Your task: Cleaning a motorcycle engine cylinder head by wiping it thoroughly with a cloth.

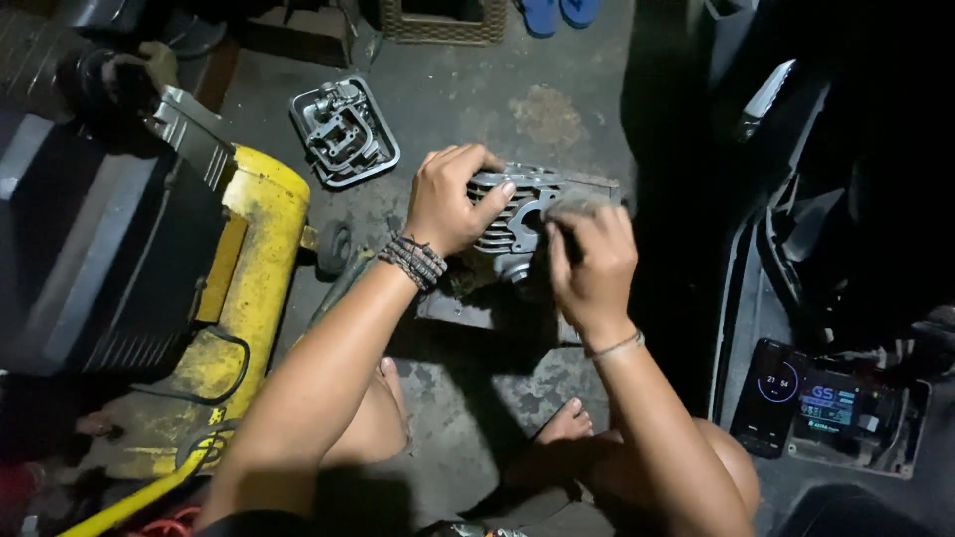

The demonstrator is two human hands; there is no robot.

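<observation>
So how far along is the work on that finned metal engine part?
Already done: the grey finned metal engine cylinder is off its machine, and a separate grey metal engine cover lies apart on the concrete floor. In hand: the left hand grips the cylinder's fins while the right hand presses a small grey pad against its face. Left: the parts remain unassembled.

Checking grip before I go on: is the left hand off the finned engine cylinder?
No, the left hand grips the finned engine cylinder from above.
</observation>
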